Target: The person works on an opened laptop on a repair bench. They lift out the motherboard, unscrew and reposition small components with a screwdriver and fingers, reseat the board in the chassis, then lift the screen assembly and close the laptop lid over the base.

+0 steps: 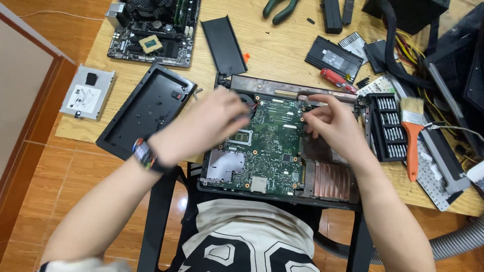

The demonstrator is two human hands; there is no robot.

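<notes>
Fingers of the left hand [204,126], blurred, curl loosely over the upper-left corner of the green circuit board [267,146]; whether they grip anything cannot be told. The right hand [335,126] pinches at the board's upper-right edge, fingers bent. The board lies flat in an opened laptop base [330,199], long axis running away from the person.

A pale, light-wood counter [282,48] fills the upper part of the view, its near edge running across the right side. Below and to the left lies a floor of glossy orange-brown tiles [60,171] with thin grout lines, catching soft even light. At the far left stands a reddish-brown wooden frame [30,126] around a flat beige panel [22,85]. Black metal legs [156,216] descend beneath the counter.
</notes>
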